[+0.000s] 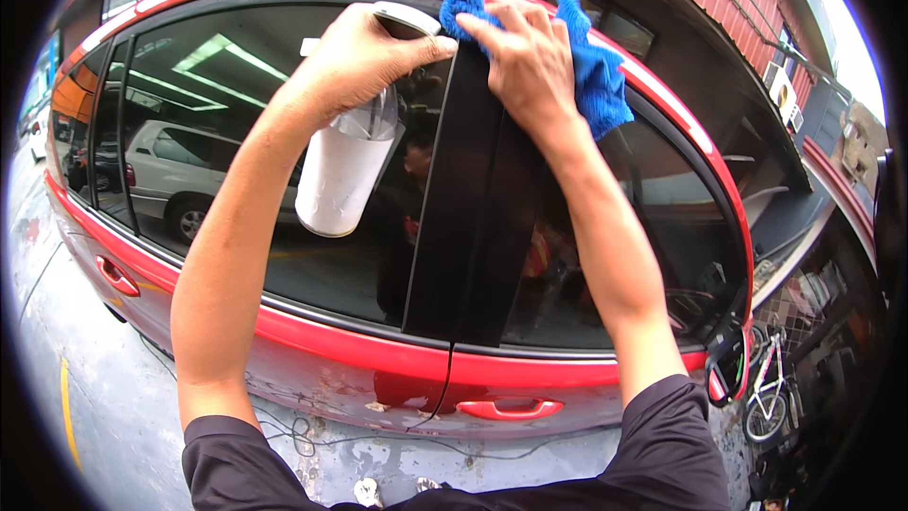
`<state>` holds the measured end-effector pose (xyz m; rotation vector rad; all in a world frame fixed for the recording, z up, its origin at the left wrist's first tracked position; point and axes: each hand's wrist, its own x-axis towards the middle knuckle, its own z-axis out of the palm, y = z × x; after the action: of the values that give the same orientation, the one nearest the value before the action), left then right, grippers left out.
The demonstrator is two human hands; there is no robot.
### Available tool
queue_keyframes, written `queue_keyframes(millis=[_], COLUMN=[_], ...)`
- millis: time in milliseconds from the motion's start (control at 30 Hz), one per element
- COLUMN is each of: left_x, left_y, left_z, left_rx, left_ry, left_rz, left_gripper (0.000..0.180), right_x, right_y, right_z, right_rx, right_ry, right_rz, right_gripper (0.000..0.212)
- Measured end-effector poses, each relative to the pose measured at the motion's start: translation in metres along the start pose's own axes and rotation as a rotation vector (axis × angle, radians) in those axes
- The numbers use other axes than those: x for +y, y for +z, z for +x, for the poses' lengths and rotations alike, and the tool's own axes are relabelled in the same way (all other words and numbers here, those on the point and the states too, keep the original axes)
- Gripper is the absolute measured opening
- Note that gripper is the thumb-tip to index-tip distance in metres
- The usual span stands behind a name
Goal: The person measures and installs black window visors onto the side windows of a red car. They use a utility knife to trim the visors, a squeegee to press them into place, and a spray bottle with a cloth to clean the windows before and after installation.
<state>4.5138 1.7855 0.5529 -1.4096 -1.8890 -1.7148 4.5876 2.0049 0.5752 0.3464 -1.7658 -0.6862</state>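
My left hand (pixel 364 55) is closed round the neck of a spray bottle (pixel 344 180) with a whitish body and a pale top. The bottle hangs in front of the rear side window (pixel 236 66) of a red car, slightly tilted. Up by the roof edge, my right hand (pixel 530 61) presses a blue cloth (pixel 598 76) against the top of the black door pillar (pixel 463 218). Part of the cloth bunches beside the index finger, and the rest hangs down to the right of the hand over the front window.
Two red door handles (pixel 508 409) (pixel 117 275) and a side mirror (pixel 726 369) stick out from the car. A cable (pixel 378 435) lies on the grey floor below. To the right stands a white bicycle (pixel 768 388). The glass reflects a white vehicle and ceiling lights.
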Motion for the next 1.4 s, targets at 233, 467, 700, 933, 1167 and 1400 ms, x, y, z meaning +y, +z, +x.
queue_keyframes(millis=[233, 467, 700, 933, 1167, 1400], left_x=[0.003, -0.021, -0.021, -0.031, 0.004, 0.050], left_y=[-0.019, -0.045, -0.017, -0.035, 0.007, 0.083], left_z=[-0.028, -0.033, -0.046, -0.060, 0.009, 0.090], left_rx=[-0.100, -0.061, -0.047, -0.095, -0.175, -0.304], left_ry=[0.029, 0.010, 0.032, -0.067, 0.006, -0.030], left_rz=[-0.034, -0.086, -0.071, -0.229, -0.265, -0.086], left_gripper=[0.043, 0.045, 0.045, 0.038, 0.032, 0.036], right_x=[-0.031, -0.101, 0.032, -0.029, -0.027, 0.022], right_y=[-0.024, -0.028, -0.013, -0.047, -0.039, -0.073], right_z=[-0.049, -0.112, -0.024, -0.115, -0.097, -0.131], right_rx=[-0.151, -0.169, -0.008, -0.121, -0.036, 0.102], right_ry=[-0.226, -0.114, 0.035, 0.063, 0.314, 0.780], right_rz=[0.187, 0.100, -0.001, 0.132, -0.168, -0.357], right_gripper=[0.046, 0.047, 0.055, 0.054, 0.048, 0.041])
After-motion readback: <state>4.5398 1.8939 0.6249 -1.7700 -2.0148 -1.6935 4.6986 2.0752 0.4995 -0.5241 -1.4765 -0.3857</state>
